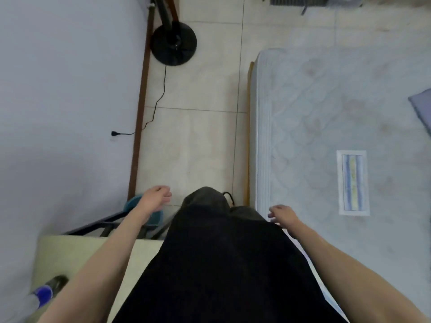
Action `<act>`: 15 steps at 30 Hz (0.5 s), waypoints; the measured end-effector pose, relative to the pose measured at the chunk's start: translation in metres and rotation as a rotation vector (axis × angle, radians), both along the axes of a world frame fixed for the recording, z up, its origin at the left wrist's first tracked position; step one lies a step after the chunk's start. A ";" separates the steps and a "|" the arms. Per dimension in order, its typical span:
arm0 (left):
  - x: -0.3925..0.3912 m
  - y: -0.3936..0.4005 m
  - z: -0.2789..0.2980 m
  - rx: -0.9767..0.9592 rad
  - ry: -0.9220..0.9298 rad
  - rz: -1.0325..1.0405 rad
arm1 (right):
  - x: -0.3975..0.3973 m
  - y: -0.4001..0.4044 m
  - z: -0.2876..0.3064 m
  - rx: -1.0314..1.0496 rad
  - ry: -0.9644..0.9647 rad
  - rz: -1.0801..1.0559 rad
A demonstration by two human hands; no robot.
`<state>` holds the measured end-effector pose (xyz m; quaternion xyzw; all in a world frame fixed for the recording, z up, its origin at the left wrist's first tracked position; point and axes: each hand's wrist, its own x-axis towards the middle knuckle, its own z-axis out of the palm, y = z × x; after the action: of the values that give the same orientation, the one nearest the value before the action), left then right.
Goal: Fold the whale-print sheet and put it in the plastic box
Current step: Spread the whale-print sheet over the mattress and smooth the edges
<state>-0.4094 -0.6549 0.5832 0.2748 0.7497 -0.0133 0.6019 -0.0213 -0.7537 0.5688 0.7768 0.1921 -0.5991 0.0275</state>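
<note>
At 3 o'clock lies a bare mattress (338,127); we see neither sheet nor box. Our left hand (156,197) and right hand (282,215) hang loosely curled, holding nothing, so progress cannot be judged.

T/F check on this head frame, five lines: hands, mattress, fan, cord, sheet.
1. Both hands hold nothing. True: the left hand and right hand hang with loosely curled fingers, empty.
2. The mattress is covered by a whale-print sheet. False: it is bare, with only a sewn label showing.
3. The fan base stands on the tiled floor by the wall. True.
4. The fan's power cord is coiled on the mattress. False: it trails along the floor to a plug at the wall.
5. The plastic box sits on the mattress. False: no plastic box is visible there.
</note>
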 end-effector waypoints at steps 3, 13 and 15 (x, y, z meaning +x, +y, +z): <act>0.016 0.046 0.005 -0.100 -0.028 -0.060 | 0.001 0.141 0.021 0.164 0.085 -0.102; 0.072 0.360 -0.038 -0.223 0.125 -0.283 | 0.066 0.455 -0.014 0.227 0.049 -0.270; 0.103 0.455 -0.030 -0.201 0.107 -0.366 | 0.091 0.479 -0.017 0.119 0.016 -0.312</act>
<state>-0.3068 -0.1999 0.5536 0.3439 0.7131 -0.2114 0.5732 0.0699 -0.2744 0.5523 0.7928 0.1048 -0.5897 -0.1134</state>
